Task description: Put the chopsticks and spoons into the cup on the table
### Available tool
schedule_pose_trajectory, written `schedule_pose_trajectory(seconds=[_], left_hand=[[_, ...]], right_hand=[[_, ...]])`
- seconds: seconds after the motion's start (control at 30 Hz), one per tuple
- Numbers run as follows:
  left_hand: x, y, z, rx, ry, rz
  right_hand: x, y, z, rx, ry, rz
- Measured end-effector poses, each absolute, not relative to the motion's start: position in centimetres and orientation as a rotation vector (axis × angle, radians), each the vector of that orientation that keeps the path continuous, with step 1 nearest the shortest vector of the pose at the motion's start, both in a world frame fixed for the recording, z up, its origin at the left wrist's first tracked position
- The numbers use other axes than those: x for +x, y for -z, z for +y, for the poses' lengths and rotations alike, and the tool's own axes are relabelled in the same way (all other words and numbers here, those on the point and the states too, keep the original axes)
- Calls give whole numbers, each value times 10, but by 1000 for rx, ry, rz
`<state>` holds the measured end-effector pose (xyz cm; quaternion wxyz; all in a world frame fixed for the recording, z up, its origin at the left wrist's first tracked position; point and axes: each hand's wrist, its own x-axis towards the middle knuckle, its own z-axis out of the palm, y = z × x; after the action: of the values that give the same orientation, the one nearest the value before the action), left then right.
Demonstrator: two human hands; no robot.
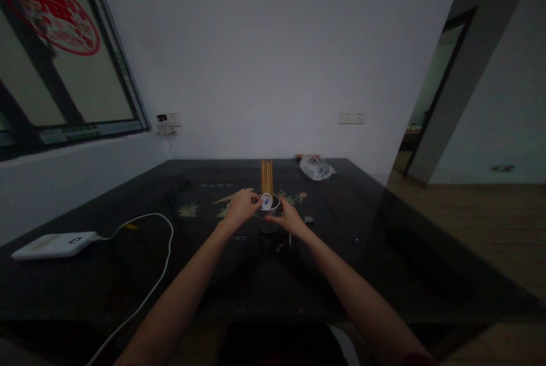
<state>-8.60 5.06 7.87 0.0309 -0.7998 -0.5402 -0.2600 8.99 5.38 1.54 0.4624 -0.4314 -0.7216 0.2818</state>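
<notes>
A small white bowl with a blue-patterned spoon or small piece in it stands on the dark glass table. My left hand is closed on the bowl's left rim, fingers pinching near the blue-patterned piece. My right hand cups the bowl's right side. Just behind the bowl lies a bundle of wooden chopsticks, pointing away from me.
A white power bank with a white cable lies at the left. A crumpled plastic bag sits at the table's far edge. A small dark object lies right of my right hand. A doorway opens at the right.
</notes>
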Motion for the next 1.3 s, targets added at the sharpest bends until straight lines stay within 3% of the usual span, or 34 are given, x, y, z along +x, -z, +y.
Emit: schedule_pose_trajectory(seconds=[0.23,0.4,0.97,1.3], left_hand=[[-88,-80,48,-2457,710,-1644],[-87,-82,43,-2441,837,-1595],[-100,-48,77,-2449,1952,-1512],[-98,-47,75,-2515,1855,-1589]], right_hand=[[91,-19,50,-1097,-687,-1778],[92,-18,52,-1124,-695,-1774],[95,-12,56,-1113,-722,-1834],[96,-14,54,-1062,-762,-1857]])
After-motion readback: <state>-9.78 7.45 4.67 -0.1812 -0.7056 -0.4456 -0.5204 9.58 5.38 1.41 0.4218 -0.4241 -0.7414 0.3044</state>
